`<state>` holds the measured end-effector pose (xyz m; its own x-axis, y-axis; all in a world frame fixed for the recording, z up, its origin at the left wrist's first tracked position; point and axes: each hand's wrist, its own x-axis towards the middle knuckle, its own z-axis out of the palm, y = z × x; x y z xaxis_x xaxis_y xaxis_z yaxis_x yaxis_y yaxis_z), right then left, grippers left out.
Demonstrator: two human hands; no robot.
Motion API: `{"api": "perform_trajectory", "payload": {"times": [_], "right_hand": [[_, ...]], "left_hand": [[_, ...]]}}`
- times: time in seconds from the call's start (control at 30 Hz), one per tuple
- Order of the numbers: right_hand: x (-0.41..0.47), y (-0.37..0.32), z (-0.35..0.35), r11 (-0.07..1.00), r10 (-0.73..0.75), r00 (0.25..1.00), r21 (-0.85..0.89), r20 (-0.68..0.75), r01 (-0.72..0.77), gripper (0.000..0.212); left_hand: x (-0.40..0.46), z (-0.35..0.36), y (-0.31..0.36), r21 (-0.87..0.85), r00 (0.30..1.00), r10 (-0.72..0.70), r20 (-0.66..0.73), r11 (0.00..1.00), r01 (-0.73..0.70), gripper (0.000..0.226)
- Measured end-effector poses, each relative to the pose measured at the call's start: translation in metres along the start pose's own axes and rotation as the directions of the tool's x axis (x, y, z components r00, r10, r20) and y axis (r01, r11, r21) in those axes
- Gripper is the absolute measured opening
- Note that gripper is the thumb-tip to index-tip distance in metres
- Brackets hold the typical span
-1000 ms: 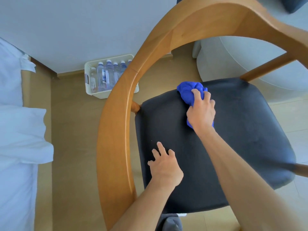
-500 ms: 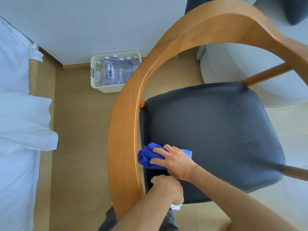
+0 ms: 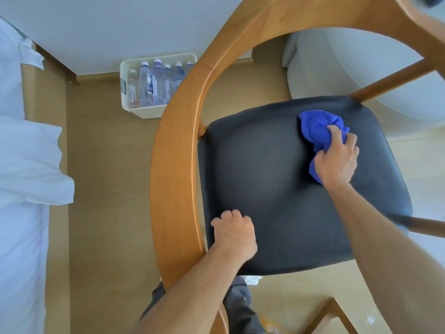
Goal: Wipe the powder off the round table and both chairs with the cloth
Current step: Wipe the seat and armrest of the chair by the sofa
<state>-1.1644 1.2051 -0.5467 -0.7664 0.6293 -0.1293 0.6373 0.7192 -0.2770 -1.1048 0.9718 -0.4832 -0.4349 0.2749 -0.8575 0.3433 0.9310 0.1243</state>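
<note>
Head view: right hand (image 3: 337, 160) clutches bunched blue cloth (image 3: 317, 126) near far right corner of dark chair seat (image 3: 265, 179). Left hand (image 3: 234, 233), fingers curled, empty, braces near left edge. Risk: bunched cloth skips powder at seat edges; wooden backrest (image 3: 173, 179) unwiped.

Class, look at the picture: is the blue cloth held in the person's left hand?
No, the right hand presses the blue cloth on the chair seat; the left hand rests bare.

Blue cloth (image 3: 317, 127) – bunched, far-right on dark chair seat (image 3: 260, 179), wood frame
</note>
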Motion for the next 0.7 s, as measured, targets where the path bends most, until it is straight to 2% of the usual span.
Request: {"api": "perform_trajectory", "payload": {"times": [0.07, 0.2, 0.33, 0.4, 0.47, 0.53, 0.57, 0.6, 0.7], "right_hand": [[-0.016, -0.012, 0.003, 1.0, -0.011, 0.999, -0.007, -0.034, 0.01, 0.056], [-0.079, -0.018, 0.021, 0.993, -0.111, 0.994, 0.048, -0.013, 0.111, 0.057], [-0.154, -0.008, 0.029, 0.941, -0.333, 0.943, 0.067, -0.011, 0.333, 0.063], [-0.184, 0.009, 0.03, 0.866, -0.5, 0.864, 0.068, 0.057, 0.496, 0.068], [-0.199, 0.034, 0.024, 0.717, -0.69, 0.699, 0.045, 0.188, 0.695, 0.075], [-0.193, 0.061, 0.012, 0.554, -0.799, 0.528, 0.011, 0.286, 0.832, 0.074], [-0.185, 0.074, 0.006, 0.53, -0.805, 0.508, -0.013, 0.306, 0.848, 0.074], [-0.176, 0.085, 0.001, 0.561, -0.785, 0.544, -0.034, 0.296, 0.827, 0.075], [-0.149, 0.116, -0.011, 0.781, -0.601, 0.784, -0.094, 0.154, 0.617, 0.079]], "left_hand": [[0.006, -0.005, 0.0, -0.052, 0.991, -0.03, -0.129, 0.998, 0.023, 0.051], [0.013, -0.019, 0.004, -0.05, 0.971, -0.004, -0.239, 0.999, -0.008, 0.062], [0.018, -0.027, 0.008, -0.02, 0.948, 0.005, -0.318, 1.0, -0.012, 0.064], [0.02, -0.029, 0.011, -0.003, 0.944, 0.008, -0.33, 1.0, -0.01, 0.064], [0.019, -0.028, 0.015, 0.009, 0.943, 0.01, -0.332, 1.0, -0.007, 0.065], [0.017, -0.027, 0.018, 0.034, 0.947, 0.022, -0.321, 0.999, -0.012, 0.066], [0.015, -0.026, 0.02, 0.045, 0.95, 0.031, -0.31, 0.999, -0.018, 0.066], [0.013, -0.027, 0.022, 0.052, 0.953, 0.038, -0.299, 0.998, -0.024, 0.066], [0.006, -0.029, 0.026, 0.059, 0.958, 0.068, -0.279, 0.997, -0.054, 0.063]]}}
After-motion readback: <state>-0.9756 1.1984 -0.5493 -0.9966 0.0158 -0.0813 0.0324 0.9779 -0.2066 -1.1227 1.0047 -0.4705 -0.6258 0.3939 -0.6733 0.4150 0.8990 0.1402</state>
